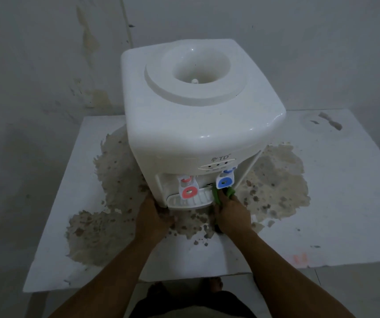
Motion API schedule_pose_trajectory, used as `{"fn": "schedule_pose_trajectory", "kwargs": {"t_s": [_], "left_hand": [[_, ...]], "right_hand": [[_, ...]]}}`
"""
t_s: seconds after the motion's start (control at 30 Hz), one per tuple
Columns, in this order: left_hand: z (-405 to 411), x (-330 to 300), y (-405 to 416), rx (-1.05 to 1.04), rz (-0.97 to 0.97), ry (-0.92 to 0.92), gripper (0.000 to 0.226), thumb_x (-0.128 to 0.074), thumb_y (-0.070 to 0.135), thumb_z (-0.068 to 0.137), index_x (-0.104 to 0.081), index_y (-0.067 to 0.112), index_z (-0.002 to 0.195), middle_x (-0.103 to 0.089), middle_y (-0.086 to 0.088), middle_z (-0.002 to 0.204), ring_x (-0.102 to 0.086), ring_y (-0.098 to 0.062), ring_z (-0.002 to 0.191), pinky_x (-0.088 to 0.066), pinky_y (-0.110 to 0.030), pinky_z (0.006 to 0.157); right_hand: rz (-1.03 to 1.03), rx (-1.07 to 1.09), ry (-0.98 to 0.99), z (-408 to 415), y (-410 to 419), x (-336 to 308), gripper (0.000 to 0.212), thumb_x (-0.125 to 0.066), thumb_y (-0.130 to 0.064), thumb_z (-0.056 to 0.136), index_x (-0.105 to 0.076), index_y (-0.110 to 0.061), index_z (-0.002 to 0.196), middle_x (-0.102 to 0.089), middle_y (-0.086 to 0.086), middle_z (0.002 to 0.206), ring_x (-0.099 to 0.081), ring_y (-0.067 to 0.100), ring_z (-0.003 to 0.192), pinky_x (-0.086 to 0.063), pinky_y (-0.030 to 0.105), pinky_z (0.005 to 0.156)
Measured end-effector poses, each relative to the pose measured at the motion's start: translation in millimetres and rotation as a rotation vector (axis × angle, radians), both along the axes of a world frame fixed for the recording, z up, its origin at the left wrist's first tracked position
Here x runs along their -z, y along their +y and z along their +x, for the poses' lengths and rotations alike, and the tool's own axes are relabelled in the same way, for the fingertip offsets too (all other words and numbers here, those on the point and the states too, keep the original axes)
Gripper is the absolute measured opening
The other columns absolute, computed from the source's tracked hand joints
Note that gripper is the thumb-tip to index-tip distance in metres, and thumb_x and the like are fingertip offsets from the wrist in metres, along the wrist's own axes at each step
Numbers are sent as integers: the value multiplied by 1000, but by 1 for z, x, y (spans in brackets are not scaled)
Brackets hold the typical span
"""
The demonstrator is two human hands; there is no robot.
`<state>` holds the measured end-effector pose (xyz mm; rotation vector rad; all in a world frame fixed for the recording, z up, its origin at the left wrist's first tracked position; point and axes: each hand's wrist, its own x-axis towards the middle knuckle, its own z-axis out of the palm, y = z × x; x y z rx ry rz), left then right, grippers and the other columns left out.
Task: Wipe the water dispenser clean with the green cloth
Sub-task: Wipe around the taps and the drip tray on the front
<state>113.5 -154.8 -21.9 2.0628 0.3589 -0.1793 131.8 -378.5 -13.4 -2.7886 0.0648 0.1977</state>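
Green cloth [218, 194] in right hand [231, 211]

Both arms reach forward; left hand [153, 218] braces, right hand [231, 211] clutches something.

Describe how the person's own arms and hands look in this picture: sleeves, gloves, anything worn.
Both forearms are bare from the bottom edge of the picture up to the wrists, with no sleeves in view. The left hand and the right hand wear no gloves. No watch, ring or bracelet can be made out in the dim light.
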Motion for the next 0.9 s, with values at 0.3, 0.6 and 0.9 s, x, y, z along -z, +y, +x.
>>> {"fn": "schedule_pose_trajectory", "kwargs": {"t_s": [0.3,0.6,0.9], "left_hand": [[6,30,-11,-127,89,-222,76,-79,67,59,-54,31,121,-68,12,108,-66,-13,100,-57,-45,86],[8,68,-5,-133,268,-424,59,-80,60,67,-58,24,109,-70,6,97,-67,-18,88,-53,-38,72],[9,82,-3,-114,298,-503,57,-83,53,69,-53,26,110,-68,5,98,-65,-18,82,-54,-43,71]], "right_hand": [[-33,-208,-310,-20,48,31,51,-68,-29,84,-58,-21,133,-68,5,86,-57,13,52,-42,21,44],[-40,-261,-474,-21,51,60,55,-60,-19,82,-52,-33,135,-51,4,91,-42,16,77,-44,28,63],[-55,92,-523,8,-15,59,30,-57,-13,90,-66,-14,118,-54,17,102,-52,32,89,-54,37,78]]}}
